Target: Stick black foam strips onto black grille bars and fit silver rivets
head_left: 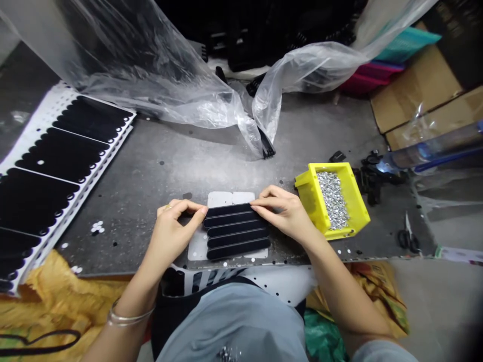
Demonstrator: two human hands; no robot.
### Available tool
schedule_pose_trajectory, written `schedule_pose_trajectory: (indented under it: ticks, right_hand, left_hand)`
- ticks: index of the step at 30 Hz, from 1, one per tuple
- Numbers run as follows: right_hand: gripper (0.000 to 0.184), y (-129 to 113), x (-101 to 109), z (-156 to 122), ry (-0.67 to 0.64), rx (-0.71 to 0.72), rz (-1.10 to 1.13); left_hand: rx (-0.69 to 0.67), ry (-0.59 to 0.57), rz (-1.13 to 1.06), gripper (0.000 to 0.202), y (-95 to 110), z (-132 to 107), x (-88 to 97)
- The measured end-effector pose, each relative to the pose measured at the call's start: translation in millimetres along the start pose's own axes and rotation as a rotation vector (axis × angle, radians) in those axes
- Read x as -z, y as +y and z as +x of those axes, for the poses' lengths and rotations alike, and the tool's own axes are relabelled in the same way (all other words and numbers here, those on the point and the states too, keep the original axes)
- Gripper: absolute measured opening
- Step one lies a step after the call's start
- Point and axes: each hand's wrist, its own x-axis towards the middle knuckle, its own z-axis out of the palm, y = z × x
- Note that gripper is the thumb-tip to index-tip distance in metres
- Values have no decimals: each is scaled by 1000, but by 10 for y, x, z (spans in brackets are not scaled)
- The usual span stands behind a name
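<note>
Several long black strips with rounded ends (237,232) lie side by side on a pale flat plate (221,198) near the table's front edge. At the left end of the topmost strip (230,209), my left hand (174,226) pinches with thumb and forefinger. My right hand (283,208) has the same strip's right end between thumb and fingers. Both hands are closed on that strip, which lies level along the plate's upper part.
Small shiny metal pieces fill a yellow bin (358,201) on the right. Scissors (407,236) lie beyond it. Sheets of black strips (41,198) cover the left side. Clear plastic film (211,108) drapes across the back, with cardboard boxes (418,85) at the back right.
</note>
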Motion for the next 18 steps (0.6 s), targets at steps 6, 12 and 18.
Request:
schedule_pose_trajectory:
  ticks: [6, 12, 18]
  right_hand:
    - [30, -117, 44, -334, 319, -219, -136]
    - [48, -203, -20, -948, 144, -360, 77]
    - [131, -273, -140, -810, 12, -121, 147]
  left_hand:
    - [-195, -61, 195, 50, 220, -73, -16]
    - [-501, -257, 406, 122, 372, -163, -348]
    - [-532, -161, -10, 123, 583, -322, -565]
